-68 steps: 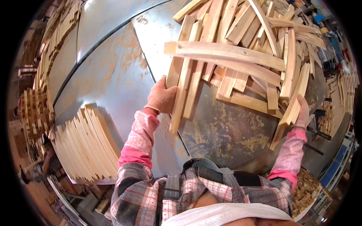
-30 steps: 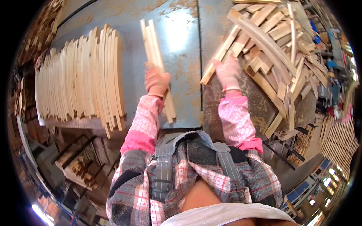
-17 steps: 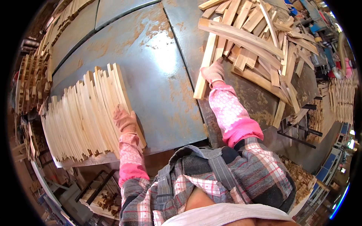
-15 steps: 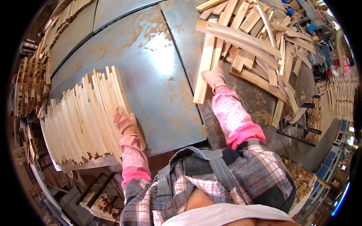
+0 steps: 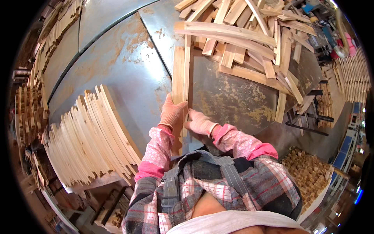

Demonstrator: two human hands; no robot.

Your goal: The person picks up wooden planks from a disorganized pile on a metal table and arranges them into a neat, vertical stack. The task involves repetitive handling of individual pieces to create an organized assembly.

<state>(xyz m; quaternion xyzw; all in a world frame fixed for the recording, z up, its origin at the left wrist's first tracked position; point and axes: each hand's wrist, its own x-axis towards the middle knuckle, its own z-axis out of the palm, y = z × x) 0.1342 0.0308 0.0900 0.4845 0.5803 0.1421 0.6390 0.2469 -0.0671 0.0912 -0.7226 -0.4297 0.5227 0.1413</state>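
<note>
Two wooden slats lie side by side in front of me, a wider slat [image 5: 178, 74] and a narrow slat [image 5: 187, 74], their far ends reaching to the loose pile. My left hand [image 5: 171, 112], in a pink glove, is closed over the wider slat, its thumb across the top face. From the other side my right hand [image 5: 200, 123], also gloved, grips the narrow slat's edge with its fingers partly hidden. To the left, several thin curved slats [image 5: 91, 134] stand packed in a row.
A jumbled heap of wood pieces [image 5: 249, 43] covers the far right of the metal table [image 5: 117, 58]. Stacked wood [image 5: 306, 179] stands low at my right, beside a black metal frame [image 5: 311, 124]. More wood stacks [image 5: 31, 105] line the left side.
My left hand has left the row of slats and moved right onto the wider slat. My right hand has come back from the heap, and the slats are now nearer my body.
</note>
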